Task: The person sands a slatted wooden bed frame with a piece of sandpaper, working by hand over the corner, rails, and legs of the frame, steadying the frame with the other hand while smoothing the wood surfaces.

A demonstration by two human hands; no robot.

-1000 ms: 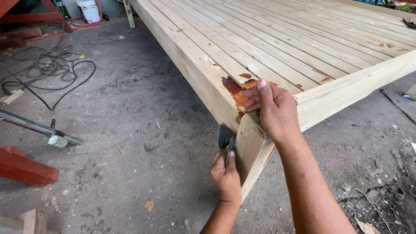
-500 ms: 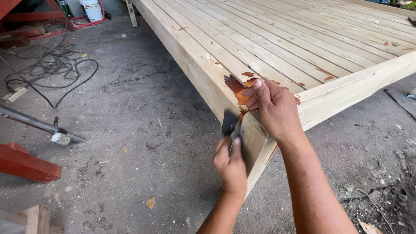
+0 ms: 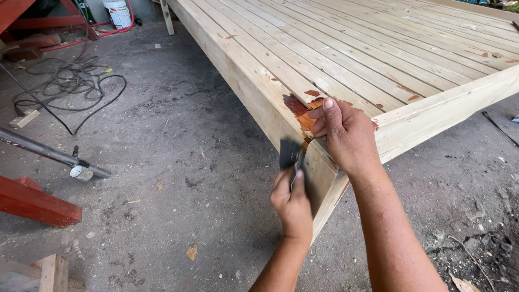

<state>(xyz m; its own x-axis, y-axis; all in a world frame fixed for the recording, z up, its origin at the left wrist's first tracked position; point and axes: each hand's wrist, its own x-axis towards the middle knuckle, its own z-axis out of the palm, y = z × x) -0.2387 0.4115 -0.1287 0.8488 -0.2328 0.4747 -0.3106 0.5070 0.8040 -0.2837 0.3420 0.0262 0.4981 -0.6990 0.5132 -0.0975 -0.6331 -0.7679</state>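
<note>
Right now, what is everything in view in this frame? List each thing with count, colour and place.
wooden platform: one, pale slatted wood, upper right
filler patch: one, reddish brown, on the platform's near corner
putty knife: one, dark blade, against the corner's side face
cable: one tangle, black, floor upper left
bucket: one, white, top left
metal pipe: one, grey, floor left
red beam: one, lower left
left hand: holds the putty knife
right hand: rests on the corner
</note>
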